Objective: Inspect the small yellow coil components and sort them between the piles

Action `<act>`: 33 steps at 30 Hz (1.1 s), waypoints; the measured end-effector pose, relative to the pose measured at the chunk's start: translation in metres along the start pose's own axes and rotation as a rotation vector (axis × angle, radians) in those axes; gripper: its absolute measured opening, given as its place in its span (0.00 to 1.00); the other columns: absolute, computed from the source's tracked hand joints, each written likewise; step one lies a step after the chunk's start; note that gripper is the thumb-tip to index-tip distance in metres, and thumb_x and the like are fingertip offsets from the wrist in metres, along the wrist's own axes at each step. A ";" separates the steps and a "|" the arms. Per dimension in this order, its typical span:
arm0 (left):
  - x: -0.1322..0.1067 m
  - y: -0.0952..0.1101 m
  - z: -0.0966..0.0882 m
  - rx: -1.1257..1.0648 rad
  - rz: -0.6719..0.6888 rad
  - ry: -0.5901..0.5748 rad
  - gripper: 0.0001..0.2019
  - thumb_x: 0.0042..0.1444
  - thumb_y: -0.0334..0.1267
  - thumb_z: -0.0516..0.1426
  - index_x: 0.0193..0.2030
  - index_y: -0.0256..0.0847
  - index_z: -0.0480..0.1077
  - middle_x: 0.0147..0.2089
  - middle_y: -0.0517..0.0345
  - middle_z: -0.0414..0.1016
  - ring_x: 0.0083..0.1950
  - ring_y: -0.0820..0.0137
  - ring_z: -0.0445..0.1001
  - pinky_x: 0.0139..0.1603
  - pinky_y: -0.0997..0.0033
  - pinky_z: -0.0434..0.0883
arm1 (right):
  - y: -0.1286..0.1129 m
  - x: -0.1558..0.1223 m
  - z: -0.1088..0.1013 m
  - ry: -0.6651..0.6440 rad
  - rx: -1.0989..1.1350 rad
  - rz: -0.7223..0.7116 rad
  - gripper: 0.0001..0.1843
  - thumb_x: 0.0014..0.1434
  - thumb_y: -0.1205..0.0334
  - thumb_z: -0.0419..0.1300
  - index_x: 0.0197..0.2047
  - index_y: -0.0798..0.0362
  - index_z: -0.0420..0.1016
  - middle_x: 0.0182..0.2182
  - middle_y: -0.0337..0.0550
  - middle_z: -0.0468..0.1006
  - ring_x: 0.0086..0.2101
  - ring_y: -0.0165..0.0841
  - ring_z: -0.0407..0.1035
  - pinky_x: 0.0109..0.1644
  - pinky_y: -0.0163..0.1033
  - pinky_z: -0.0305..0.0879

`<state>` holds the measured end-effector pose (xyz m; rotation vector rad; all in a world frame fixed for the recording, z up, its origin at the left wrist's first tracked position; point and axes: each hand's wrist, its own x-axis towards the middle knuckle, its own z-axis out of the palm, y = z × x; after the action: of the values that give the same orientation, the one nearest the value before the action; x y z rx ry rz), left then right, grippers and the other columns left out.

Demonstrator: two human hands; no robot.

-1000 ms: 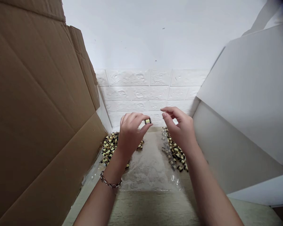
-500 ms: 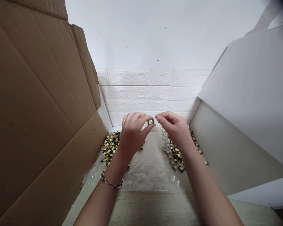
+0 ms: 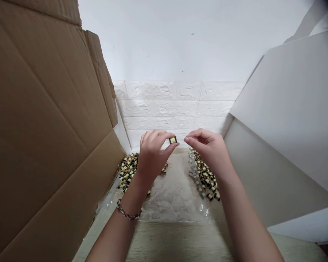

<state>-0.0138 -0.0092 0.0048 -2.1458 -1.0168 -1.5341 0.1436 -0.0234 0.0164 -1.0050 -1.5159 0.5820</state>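
Observation:
My left hand [image 3: 152, 154] is raised above the table and pinches a small black-and-yellow part [image 3: 172, 140] between thumb and fingertips. A chain bracelet sits on that wrist. My right hand [image 3: 210, 149] hovers just to the right of the part, thumb and forefinger pinched together; whether anything is between them I cannot make out. Below my left hand lies a pile of the same small parts [image 3: 127, 171]. A second pile [image 3: 206, 178] lies under my right wrist. Both piles rest on a clear plastic sheet [image 3: 173, 198].
A tall brown cardboard panel [image 3: 43, 127] walls off the left side. A white board [image 3: 287, 116] leans in from the right. A white brick-pattern wall [image 3: 175, 105] closes the back. The table surface [image 3: 180, 240] shows in front of the plastic.
My right hand came in to meet the part held by my left hand, closed its fingers into a pinch, then drew back slightly to the right. My left hand stayed nearly still.

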 end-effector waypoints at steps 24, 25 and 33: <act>-0.001 0.005 0.002 0.016 -0.035 -0.048 0.08 0.48 0.41 0.57 0.34 0.42 0.68 0.34 0.61 0.72 0.38 0.70 0.67 0.41 0.69 0.62 | -0.015 -0.009 -0.002 0.072 -0.396 -0.371 0.04 0.52 0.64 0.57 0.26 0.51 0.69 0.23 0.34 0.69 0.25 0.25 0.61 0.30 0.33 0.57; -0.001 0.005 0.002 0.018 -0.037 -0.061 0.07 0.48 0.41 0.57 0.34 0.42 0.68 0.34 0.61 0.72 0.38 0.70 0.67 0.42 0.69 0.62 | -0.015 -0.009 -0.001 0.076 -0.413 -0.389 0.04 0.52 0.64 0.57 0.26 0.51 0.69 0.23 0.34 0.69 0.25 0.26 0.61 0.31 0.33 0.57; -0.004 0.010 0.006 0.003 -0.027 -0.131 0.08 0.49 0.43 0.56 0.35 0.43 0.68 0.34 0.62 0.71 0.38 0.71 0.66 0.42 0.68 0.60 | -0.012 -0.007 0.000 0.195 -0.594 -0.476 0.06 0.53 0.62 0.57 0.25 0.51 0.68 0.23 0.34 0.71 0.27 0.27 0.63 0.39 0.38 0.54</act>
<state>-0.0037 -0.0138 -0.0001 -2.2652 -1.0927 -1.4180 0.1403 -0.0351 0.0228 -1.0444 -1.7086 -0.3168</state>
